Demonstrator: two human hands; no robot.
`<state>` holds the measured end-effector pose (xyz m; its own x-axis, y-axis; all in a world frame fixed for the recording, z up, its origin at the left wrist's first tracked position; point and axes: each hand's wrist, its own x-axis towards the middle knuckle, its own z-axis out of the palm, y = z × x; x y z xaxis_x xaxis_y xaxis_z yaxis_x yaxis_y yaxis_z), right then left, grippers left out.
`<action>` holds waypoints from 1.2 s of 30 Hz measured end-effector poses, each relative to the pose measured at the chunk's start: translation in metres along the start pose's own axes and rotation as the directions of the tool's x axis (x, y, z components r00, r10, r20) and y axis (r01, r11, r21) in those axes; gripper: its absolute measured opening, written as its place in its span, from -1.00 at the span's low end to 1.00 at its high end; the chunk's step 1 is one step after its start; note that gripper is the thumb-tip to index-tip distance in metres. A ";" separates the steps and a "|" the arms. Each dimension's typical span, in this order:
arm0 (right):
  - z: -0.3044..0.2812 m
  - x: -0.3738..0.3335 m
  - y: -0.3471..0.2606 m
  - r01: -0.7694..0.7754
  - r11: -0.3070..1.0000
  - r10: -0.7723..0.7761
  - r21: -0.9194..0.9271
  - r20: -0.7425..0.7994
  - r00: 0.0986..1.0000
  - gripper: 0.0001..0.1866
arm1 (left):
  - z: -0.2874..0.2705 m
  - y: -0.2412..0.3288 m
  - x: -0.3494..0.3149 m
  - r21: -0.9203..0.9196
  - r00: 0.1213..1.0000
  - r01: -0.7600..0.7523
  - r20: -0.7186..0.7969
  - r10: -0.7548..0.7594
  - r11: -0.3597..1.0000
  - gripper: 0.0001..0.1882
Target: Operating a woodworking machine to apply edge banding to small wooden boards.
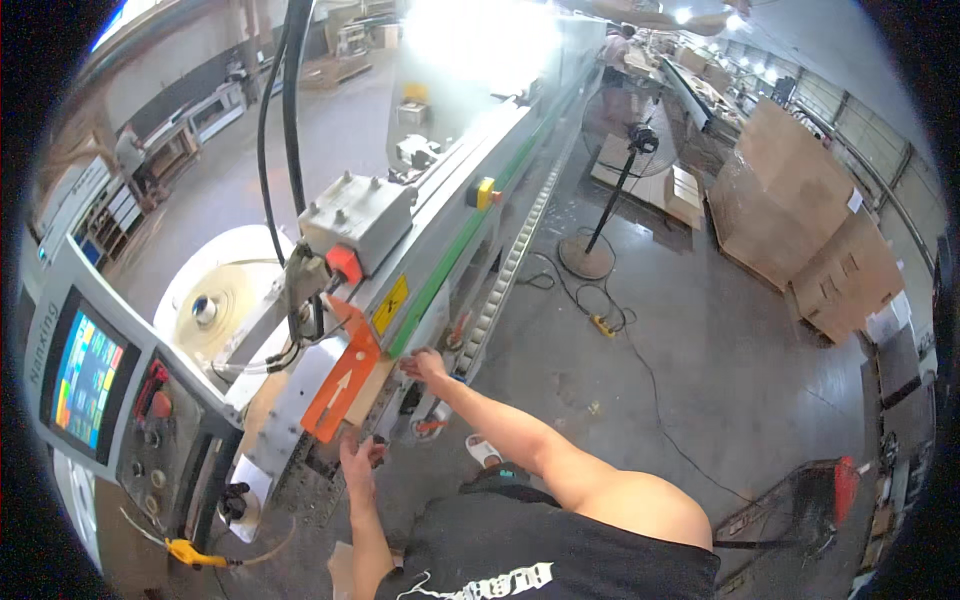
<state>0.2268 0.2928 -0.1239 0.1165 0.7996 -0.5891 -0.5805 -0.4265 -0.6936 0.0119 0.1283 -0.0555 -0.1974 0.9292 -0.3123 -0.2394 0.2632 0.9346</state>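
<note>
My right hand [427,367] reaches to the side of a long edge-banding machine [440,240], its fingers stretched out at the end of a light wooden board [373,392]. Most of that board is hidden under an orange guard [342,378] with a white arrow. My left hand [360,462] is lower, beside the near end of the machine bed, with fingers apart and nothing visible in them. A small dark knob-like part [379,440] shows by its fingertips; whether they touch is unclear.
At the left stand a control panel with a lit screen [88,372] and a reel of edge tape [215,300]. A yellow air gun [193,552] hangs below. To the right are a pedestal fan [622,190], cables on the floor, large cardboard boxes [785,200] and a red-ended pallet truck [845,487].
</note>
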 end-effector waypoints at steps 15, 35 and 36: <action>-0.096 -0.079 -0.008 0.574 -0.342 -0.615 -0.744 0.639 0.462 -0.81 | -0.195 -0.152 -0.047 0.402 0.928 0.141 -0.371 0.020 0.905 -0.63; -0.091 -0.075 0.003 0.630 -0.515 -0.610 -0.581 0.765 0.206 -0.72 | -0.273 -0.258 -0.385 0.134 0.258 0.321 -0.965 0.049 0.938 -0.54; -0.098 -0.067 0.001 0.657 -0.424 -0.631 -0.623 0.724 0.278 -0.78 | -0.276 -0.260 -0.420 0.122 0.199 0.339 -0.978 0.055 0.933 -0.54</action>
<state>0.2974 0.1973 -0.1260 -0.1846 0.7979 0.5738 0.8248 0.4432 -0.3510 -0.1057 -0.4018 -0.2145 -0.9826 -0.0541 -0.1775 -0.1746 0.5923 0.7865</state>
